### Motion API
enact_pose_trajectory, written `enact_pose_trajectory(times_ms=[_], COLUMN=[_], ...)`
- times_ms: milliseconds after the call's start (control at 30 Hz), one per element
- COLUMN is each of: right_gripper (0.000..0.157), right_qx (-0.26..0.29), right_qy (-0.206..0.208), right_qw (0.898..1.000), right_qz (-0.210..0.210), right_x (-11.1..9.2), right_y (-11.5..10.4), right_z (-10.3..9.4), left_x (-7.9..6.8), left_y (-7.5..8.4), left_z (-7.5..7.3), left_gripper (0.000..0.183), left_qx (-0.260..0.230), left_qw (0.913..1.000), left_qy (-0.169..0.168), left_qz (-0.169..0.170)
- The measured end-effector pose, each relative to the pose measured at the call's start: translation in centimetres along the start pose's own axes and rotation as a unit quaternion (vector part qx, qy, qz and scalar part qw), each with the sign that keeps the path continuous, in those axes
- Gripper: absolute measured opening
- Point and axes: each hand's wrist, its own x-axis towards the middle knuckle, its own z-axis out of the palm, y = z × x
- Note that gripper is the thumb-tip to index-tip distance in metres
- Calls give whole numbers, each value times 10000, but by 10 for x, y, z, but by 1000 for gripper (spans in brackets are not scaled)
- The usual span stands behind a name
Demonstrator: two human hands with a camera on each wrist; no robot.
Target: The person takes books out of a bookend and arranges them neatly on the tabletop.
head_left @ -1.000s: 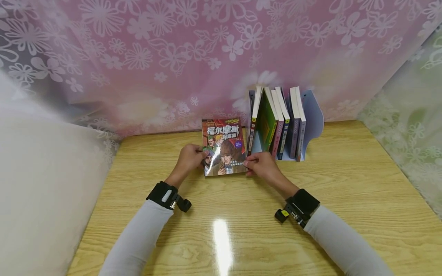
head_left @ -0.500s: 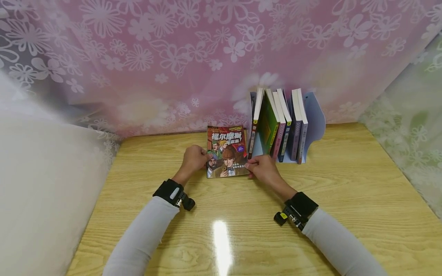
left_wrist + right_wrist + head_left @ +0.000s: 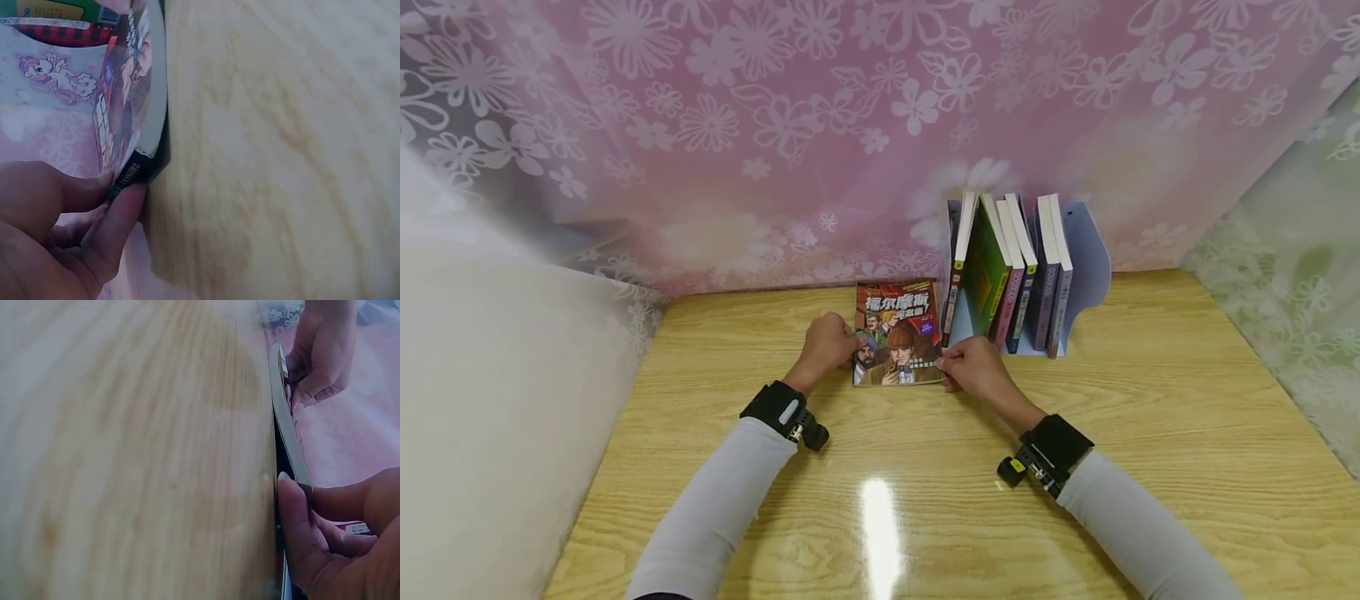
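A paperback book [image 3: 897, 333] with a red illustrated cover and large white Chinese characters lies face up, low at the table. My left hand [image 3: 829, 346] pinches its left side; in the left wrist view the thumb is on the cover and a finger beneath the dark spine [image 3: 132, 172]. At the lower right corner, my right hand [image 3: 977, 367] pinches the book between thumb and fingers. The right wrist view shows the book's page edge [image 3: 289, 434] slightly bowed, with a dark gap beneath it near that hand.
Just right of the book stands a pale blue book rack [image 3: 1088, 258] holding several upright books, among them a green one [image 3: 987, 275] that leans. A pink floral curtain [image 3: 760, 183] hangs behind the wooden table [image 3: 962, 517]. Whitish cloth [image 3: 497, 400] borders the left side.
The book's far edge has come down, so it lies flatter, and it has shifted slightly right, closer to the rack. My left hand moved a little right with it. Both hands keep their pinch.
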Motion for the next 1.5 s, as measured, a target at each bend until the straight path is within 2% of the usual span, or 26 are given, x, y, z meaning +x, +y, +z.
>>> enact_pose_trajectory(times_ms=[133,333,467,567,700,833,1067,1267,1400,1500], right_gripper=[14,16,20,21,19,17,17,21,22,23], right_qx=[21,-37,-86,-115,-144,-91,-117,-241,-222,-291], right_qy=[-167,-541,-689,-780,-844,-821,-879,-822,-843,-830], right_qw=[9998,9984,9973,9967,9961,9958,9947,9952,9951,9953], right_qz=[54,158,220,188,209,388,522,474,456,401], right_x=[1,8,13,16,17,17,18,13,12,10], right_y=[1,3,1,-1,-3,-4,-4,-3,-3,-3], right_z=[-2,-4,-3,0,3,5,3,0,-2,-3], left_x=[3,7,10,11,13,13,13,19,19,15], left_y=[5,9,9,7,5,7,11,11,13,12], left_z=[-2,-6,-10,-14,-18,-19,-21,-18,-18,-17], left_gripper=[31,28,29,25,21,20,19,23,27,28], left_qx=[148,501,555,127,-528,-664,-652,-232,-31,-4], left_qw=[9997,9983,9972,9954,9846,9773,9769,9751,9747,9780], left_qy=[-60,-81,-304,-604,-992,-1196,-1374,-1650,-1686,-1647], left_qz=[-161,-281,-410,-730,-1342,-1617,-1503,-1464,-1467,-1279])
